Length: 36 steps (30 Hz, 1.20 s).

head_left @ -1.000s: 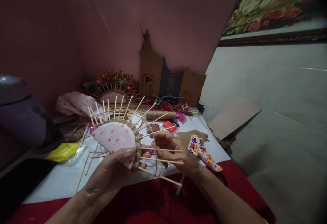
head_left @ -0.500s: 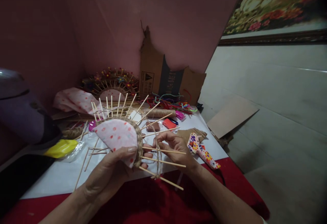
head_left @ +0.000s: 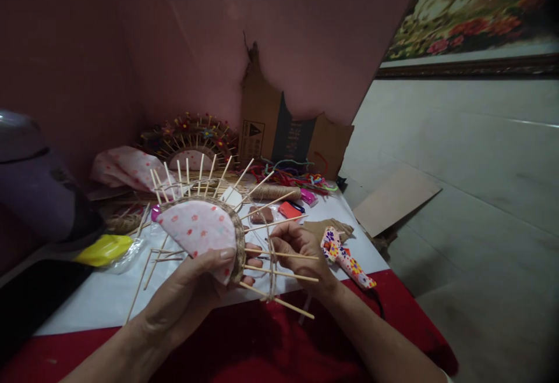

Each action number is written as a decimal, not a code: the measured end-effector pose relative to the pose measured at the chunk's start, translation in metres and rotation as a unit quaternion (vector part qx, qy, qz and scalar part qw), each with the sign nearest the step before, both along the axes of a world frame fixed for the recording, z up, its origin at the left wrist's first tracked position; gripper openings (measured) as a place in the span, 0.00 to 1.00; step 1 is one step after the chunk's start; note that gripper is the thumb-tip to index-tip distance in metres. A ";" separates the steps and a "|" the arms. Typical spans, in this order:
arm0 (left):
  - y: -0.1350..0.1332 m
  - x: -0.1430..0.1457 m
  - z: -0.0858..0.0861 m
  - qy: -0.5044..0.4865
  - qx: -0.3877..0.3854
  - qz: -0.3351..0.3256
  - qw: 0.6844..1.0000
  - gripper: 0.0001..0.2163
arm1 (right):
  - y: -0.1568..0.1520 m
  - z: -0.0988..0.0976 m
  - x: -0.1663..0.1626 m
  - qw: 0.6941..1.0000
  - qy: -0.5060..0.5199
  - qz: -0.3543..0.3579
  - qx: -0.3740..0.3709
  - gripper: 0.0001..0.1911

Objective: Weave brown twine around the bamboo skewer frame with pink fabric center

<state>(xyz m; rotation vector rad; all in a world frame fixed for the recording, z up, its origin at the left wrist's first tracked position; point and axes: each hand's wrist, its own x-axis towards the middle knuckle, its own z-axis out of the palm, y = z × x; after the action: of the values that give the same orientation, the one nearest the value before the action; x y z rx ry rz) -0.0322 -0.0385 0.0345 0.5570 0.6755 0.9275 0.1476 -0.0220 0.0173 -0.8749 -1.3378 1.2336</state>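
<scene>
Centrally, from the head camera: a half-round panel [head_left: 198, 226], faced in red-dotted white fabric and edged in braided cord, is held above a tabletop [head_left: 109, 298] covered in white and red.
Left hand: one of two bare hands at work, the left hand [head_left: 196, 287] grips the panel's lower edge, thumb on the fabric.
Right hand: fingers drawn narrow, the right hand [head_left: 305, 255] pinches twine [head_left: 271, 275] beside the panel's lower sticks.
Sticks: pale sticks [head_left: 286, 274] fan out from the curved edge, the twine crossing the lowest ones.
Beyond the panel: a twine roll [head_left: 283, 192] lies near a torn cardboard piece [head_left: 262, 118].
Right of the hands: a flower-patterned tool [head_left: 349, 262].
</scene>
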 end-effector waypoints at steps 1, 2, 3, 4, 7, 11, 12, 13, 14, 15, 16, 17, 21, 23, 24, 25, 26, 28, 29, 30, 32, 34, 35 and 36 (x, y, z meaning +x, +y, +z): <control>0.000 0.000 0.001 0.004 -0.002 0.003 1.000 0.09 | 0.000 0.001 0.000 1.000 -0.005 -0.011 0.007 0.08; 0.000 0.001 0.003 0.006 -0.003 0.006 1.000 0.09 | 0.000 0.001 0.000 1.000 -0.009 -0.023 0.014 0.08; -0.001 0.001 0.004 0.007 -0.002 0.010 1.000 0.09 | 0.000 0.002 0.000 0.999 -0.015 -0.033 0.020 0.08; -0.001 0.001 0.005 0.006 -0.001 0.013 1.000 0.09 | 0.000 0.002 -0.001 0.999 -0.020 -0.039 0.024 0.09; -0.002 0.002 0.007 -0.002 0.002 0.012 1.000 0.08 | 0.000 0.000 -0.003 0.999 -0.023 -0.041 0.022 0.09; -0.001 0.003 0.005 -0.012 0.002 0.005 1.000 0.08 | 0.000 -0.002 -0.005 0.999 -0.014 -0.033 0.011 0.10; -0.001 0.003 0.005 -0.008 -0.002 0.011 1.000 0.08 | 0.001 -0.002 -0.005 0.999 -0.016 -0.037 0.009 0.10; -0.001 0.003 0.006 -0.002 -0.004 0.020 1.000 0.08 | 0.001 -0.001 -0.004 0.999 -0.020 -0.041 0.009 0.10; -0.001 0.004 0.007 0.004 -0.006 0.030 1.000 0.08 | 0.002 -0.001 -0.003 0.999 -0.025 -0.046 0.010 0.10; -0.001 0.004 0.008 0.007 -0.007 0.034 0.999 0.08 | 0.002 0.000 -0.002 0.998 -0.028 -0.051 0.011 0.10; -0.001 0.005 0.009 0.008 -0.005 0.035 0.999 0.09 | 0.002 0.000 -0.001 0.998 -0.029 -0.054 0.012 0.10; -0.001 0.005 0.010 0.007 -0.003 0.034 0.999 0.09 | 0.003 0.000 -0.001 0.998 -0.028 -0.056 0.013 0.09; -0.001 0.004 0.010 0.012 -0.001 0.021 1.000 0.09 | 0.003 -0.002 -0.003 0.998 -0.017 -0.063 0.012 0.09; 0.000 0.003 0.006 0.012 0.003 0.018 1.000 0.09 | 0.002 -0.003 -0.004 0.998 -0.013 -0.066 0.010 0.09; 0.001 0.002 0.004 0.010 0.009 0.016 1.000 0.09 | 0.002 -0.004 -0.005 0.998 -0.013 -0.067 0.010 0.09; 0.001 0.002 0.001 0.005 0.016 0.014 1.000 0.08 | 0.002 -0.004 -0.005 0.998 -0.015 -0.067 0.012 0.09; 0.002 0.001 -0.001 0.001 0.025 0.010 1.000 0.08 | 0.002 -0.005 -0.005 0.998 -0.016 -0.065 0.014 0.09; 0.002 0.001 -0.003 -0.006 0.041 -0.005 0.999 0.09 | 0.003 -0.005 -0.004 0.998 -0.019 -0.061 0.022 0.09; 0.002 0.001 -0.003 -0.008 0.048 -0.014 0.999 0.09 | 0.003 -0.005 -0.003 0.998 -0.020 -0.058 0.025 0.09; 0.001 0.002 -0.002 -0.010 0.051 -0.024 0.998 0.09 | 0.003 -0.005 -0.002 0.998 -0.022 -0.054 0.027 0.09; 0.000 0.003 0.002 -0.016 0.054 -0.040 0.998 0.10 | 0.003 -0.006 0.000 0.998 -0.034 -0.049 0.029 0.09; -0.002 0.004 0.007 -0.027 0.054 -0.051 0.997 0.11 | 0.002 -0.006 0.001 0.997 -0.049 -0.048 0.027 0.09; -0.003 0.004 0.008 -0.032 0.054 -0.055 0.996 0.11 | 0.001 -0.007 0.001 0.997 -0.052 -0.048 0.023 0.10; -0.003 0.004 0.008 -0.037 0.054 -0.060 0.996 0.12 | 0.001 -0.007 0.000 0.997 -0.051 -0.047 0.018 0.10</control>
<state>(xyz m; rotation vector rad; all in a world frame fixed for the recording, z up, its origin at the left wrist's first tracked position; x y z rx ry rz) -0.0282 -0.0415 0.0430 0.6489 0.5223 0.8698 0.1476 -0.0215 0.0105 -0.9767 -1.3797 1.1016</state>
